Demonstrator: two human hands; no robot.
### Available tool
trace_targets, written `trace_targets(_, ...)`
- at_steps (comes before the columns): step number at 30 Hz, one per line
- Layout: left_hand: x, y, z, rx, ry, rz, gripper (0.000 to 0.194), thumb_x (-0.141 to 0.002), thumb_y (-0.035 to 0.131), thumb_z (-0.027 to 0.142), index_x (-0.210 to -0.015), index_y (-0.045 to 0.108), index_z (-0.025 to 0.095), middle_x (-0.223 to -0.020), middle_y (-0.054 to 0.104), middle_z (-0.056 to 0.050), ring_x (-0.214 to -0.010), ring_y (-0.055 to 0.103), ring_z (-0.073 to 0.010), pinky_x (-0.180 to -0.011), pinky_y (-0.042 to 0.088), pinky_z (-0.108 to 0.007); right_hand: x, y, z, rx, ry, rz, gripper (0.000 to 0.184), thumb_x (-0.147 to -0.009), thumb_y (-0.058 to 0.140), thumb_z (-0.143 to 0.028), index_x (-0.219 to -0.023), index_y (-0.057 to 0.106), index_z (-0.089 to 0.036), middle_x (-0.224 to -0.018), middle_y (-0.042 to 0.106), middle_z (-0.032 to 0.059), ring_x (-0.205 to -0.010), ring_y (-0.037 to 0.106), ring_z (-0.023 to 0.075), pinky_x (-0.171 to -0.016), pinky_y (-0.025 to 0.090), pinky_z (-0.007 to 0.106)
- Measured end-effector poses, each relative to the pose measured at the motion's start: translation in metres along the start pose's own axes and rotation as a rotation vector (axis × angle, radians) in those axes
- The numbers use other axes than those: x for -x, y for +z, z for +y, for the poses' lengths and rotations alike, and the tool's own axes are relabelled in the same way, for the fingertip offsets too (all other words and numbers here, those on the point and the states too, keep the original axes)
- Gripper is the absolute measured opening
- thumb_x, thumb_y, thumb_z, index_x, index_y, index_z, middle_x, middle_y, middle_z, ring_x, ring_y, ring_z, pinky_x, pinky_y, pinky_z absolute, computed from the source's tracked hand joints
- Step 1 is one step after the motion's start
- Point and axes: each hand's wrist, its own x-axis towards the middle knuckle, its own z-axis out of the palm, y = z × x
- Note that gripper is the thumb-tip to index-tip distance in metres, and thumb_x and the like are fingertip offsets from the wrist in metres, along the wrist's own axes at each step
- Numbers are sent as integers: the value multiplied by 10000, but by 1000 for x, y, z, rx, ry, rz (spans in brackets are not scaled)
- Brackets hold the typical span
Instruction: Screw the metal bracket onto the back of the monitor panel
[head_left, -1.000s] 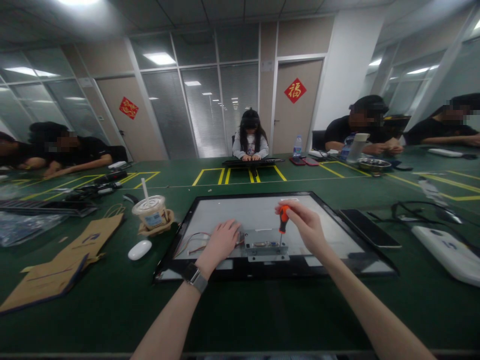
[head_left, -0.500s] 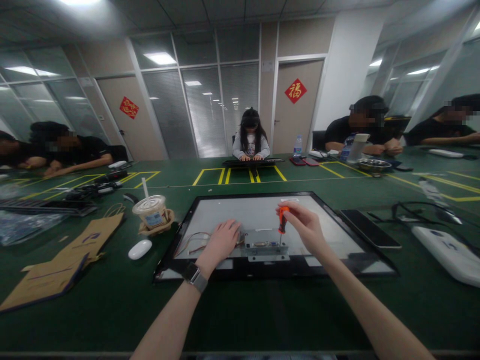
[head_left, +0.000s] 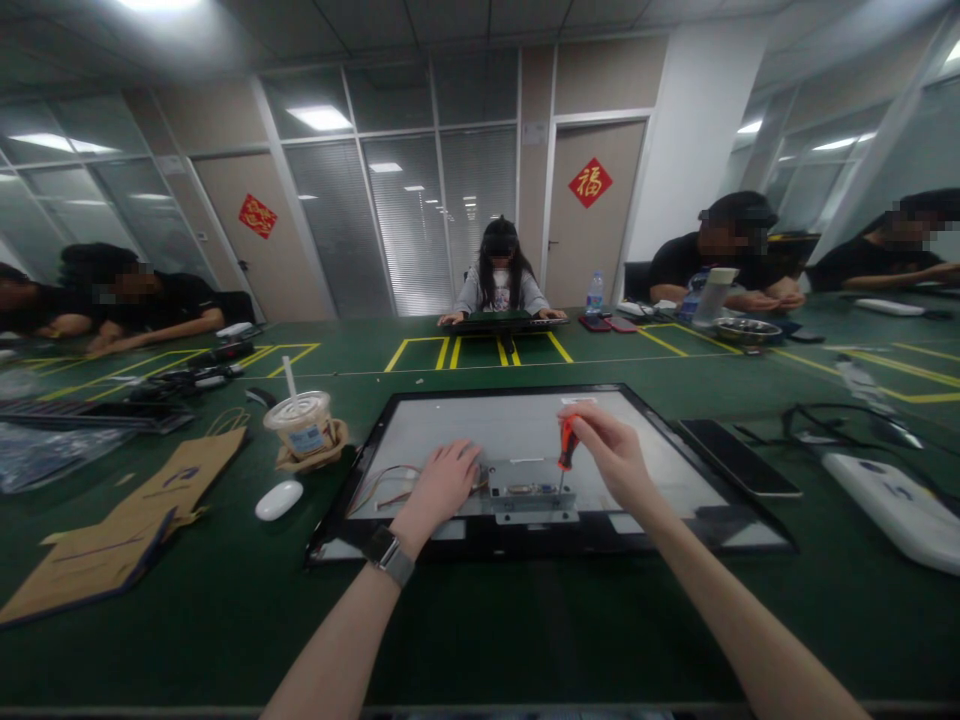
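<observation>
A display panel (head_left: pixel 525 420) with a black frame lies flat in front of me, its pale back facing up. Near its front edge sits a metal bracket (head_left: pixel 501 482) with connector ports along one side. My right hand (head_left: pixel 611 450) grips a screwdriver (head_left: pixel 566 445) with an orange and black handle, held nearly upright. The screwdriver's tip is down at the right part of the bracket; the screw itself is too small to make out. My left hand (head_left: pixel 442 478) rests on the panel beside the bracket's left end, fingers stretched out. Thin wires (head_left: pixel 386 482) lie left of it.
Left of the panel are a lidded drink cup (head_left: pixel 300 418), a white mouse (head_left: pixel 279 499) and paper bags (head_left: pixel 176 480). A dark flat slab (head_left: pixel 739 458) and a white device (head_left: pixel 892 510) lie to the right. Across the green table (head_left: pixel 480 620) another person (head_left: pixel 501 270) handles a dark panel.
The screwdriver's handle leans slightly differently in my right hand, while its tip stays at the bracket. My left hand holds its place. The person opposite has moved their hands apart to the panel's sides.
</observation>
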Motion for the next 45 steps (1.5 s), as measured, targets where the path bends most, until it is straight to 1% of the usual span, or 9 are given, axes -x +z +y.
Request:
trace_targets(5, -1, 2, -1, -31, 10, -7, 401, -1009, 381, 241, -1378, 520, 169, -1451, 521, -126, -1312, 510, -267, -1105, 392, -446, 1, 0, 2, -73, 44, -35, 262, -956, 532, -414, -1024, 718, -244, -859, 703, 43, -841, 659, 204, -765, 525, 352)
trace_targets(13, -1, 7, -3, -18, 19, 37, 388, -1011, 377, 252, -1367, 522, 196, -1437, 534, -119, -1295, 524, -256, -1084, 410, -446, 0, 0, -3, -7, 34, 5, 221, -860, 662, -435, -849, 706, -219, -817, 620, 35, -693, 601, 176, -616, 531, 320)
trace_targets(18, -1, 8, -4, -31, 12, 21, 397, -1014, 367, 252, -1378, 512, 190, -1451, 521, -118, -1321, 502, -254, -1099, 394, -447, 0, 0, -2, -43, 49, -13, 241, -913, 596, -422, -1008, 703, -227, -813, 681, 34, -780, 655, 191, -705, 555, 336)
trace_targets(26, -2, 6, -4, -14, 14, 12, 395, -1009, 376, 254, -1372, 517, 189, -1453, 520, -117, -1317, 503, -253, -1104, 385, -437, -1, 3, -6, -102, 44, -26, 249, -936, 564, -425, -1011, 700, -230, -876, 725, 56, -823, 680, 214, -793, 549, 400)
trace_targets(30, -1, 5, -3, -7, 6, 15, 391, -1011, 372, 257, -1368, 521, 198, -1455, 517, -118, -1309, 512, -251, -1104, 381, -437, -2, 2, -8, -35, 36, 1, 148, -835, 700, -383, -845, 712, -236, -769, 665, 26, -711, 623, 191, -663, 529, 346)
trace_targets(33, -1, 5, -3, -2, -4, 10, 390, -1009, 379, 257, -1369, 520, 201, -1452, 522, -115, -1309, 510, -252, -1101, 385, -432, -2, 1, -8, 3, 12, 13, 119, -770, 758, -337, -742, 699, -237, -748, 617, 17, -694, 590, 186, -639, 514, 337)
trace_targets(39, -1, 5, -3, -8, 11, 12, 390, -1011, 368, 246, -1368, 517, 192, -1455, 517, -118, -1316, 505, -249, -1104, 383, -431, 1, 0, -2, -9, 15, -29, 238, -931, 555, -381, -954, 744, -238, -979, 701, 68, -924, 655, 227, -815, 529, 384)
trace_targets(42, 0, 3, -2, -9, 17, 13, 392, -1011, 366, 240, -1370, 515, 182, -1451, 520, -121, -1315, 505, -252, -1108, 382, -441, 3, 0, -1, -58, 75, -72, 263, -941, 550, -393, -1040, 729, -229, -922, 725, 68, -878, 675, 230, -798, 547, 400)
trace_targets(45, 0, 3, -2, -6, 15, 14, 394, -1010, 379, 248, -1374, 513, 179, -1450, 521, -122, -1306, 512, -259, -1105, 388, -449, 2, 0, -3, -18, 61, -65, 205, -856, 678, -397, -951, 746, -228, -846, 694, 51, -768, 652, 211, -711, 551, 369)
